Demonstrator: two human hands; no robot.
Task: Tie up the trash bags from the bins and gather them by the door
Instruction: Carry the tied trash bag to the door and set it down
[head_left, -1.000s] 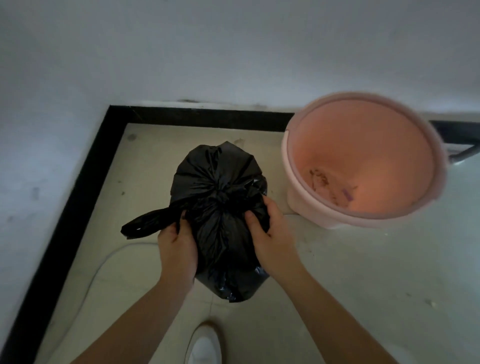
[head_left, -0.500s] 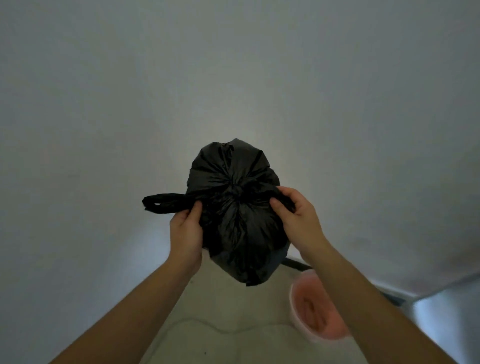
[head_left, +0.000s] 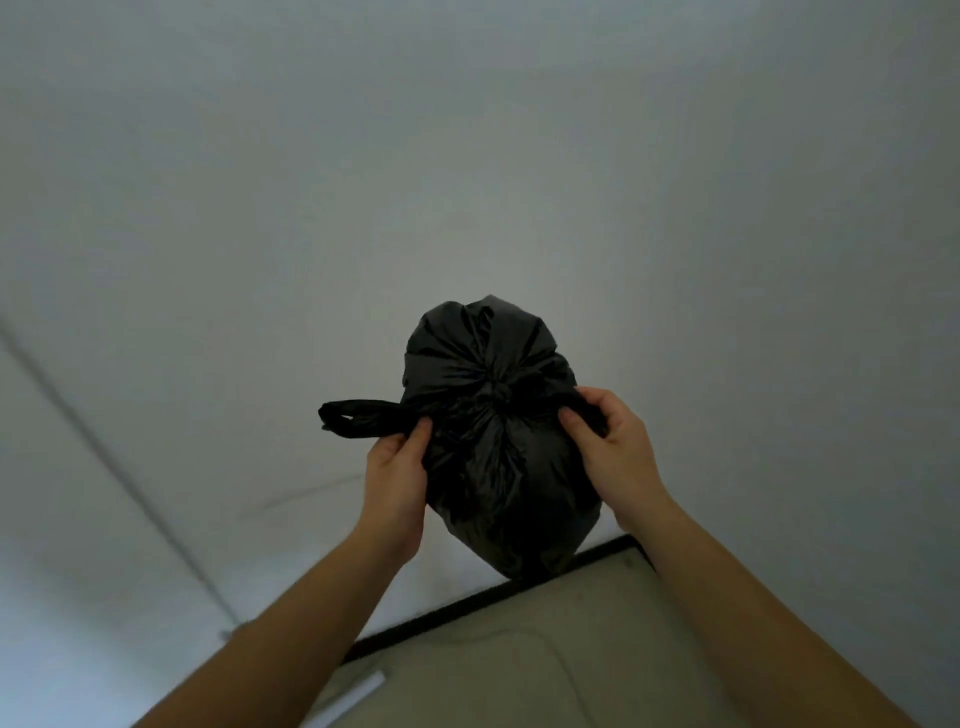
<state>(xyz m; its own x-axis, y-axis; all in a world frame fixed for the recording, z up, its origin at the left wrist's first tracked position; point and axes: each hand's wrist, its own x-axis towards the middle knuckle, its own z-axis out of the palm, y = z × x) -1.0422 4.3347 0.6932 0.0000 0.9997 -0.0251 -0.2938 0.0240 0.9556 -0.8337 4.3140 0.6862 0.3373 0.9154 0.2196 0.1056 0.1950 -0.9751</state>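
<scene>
**A:** Where do we have the bag at this moment?

**B:** We hold the black trash bag (head_left: 498, 457) up in the air, in front of the pale wall (head_left: 467, 156). Its bottom hangs above the black skirting strip (head_left: 441, 614) and the beige floor (head_left: 493, 691).

**A:** And what does our left hand do?

**B:** Our left hand (head_left: 395, 473) pinches the left handle strip (head_left: 358, 418) between thumb and fingers, just beside the bag. The looped end of this strip sticks out free to the left.

**A:** And the right one?

**B:** Our right hand (head_left: 613, 447) has its fingers curled round the right handle strip (head_left: 556, 399), against the upper side of the bag. Most of that strip is hidden under the fingers.

**A:** Is the mouth of the bag closed?

**B:** The plastic is gathered in folds that meet at a knot (head_left: 493, 389) on top, between our two hands. How tight it is, we cannot tell.

**A:** Do we see something on the floor?

**B:** A thin pale cable (head_left: 519, 633) lies there, and a small white object (head_left: 358, 687) beside our left forearm, too blurred to name.
</scene>
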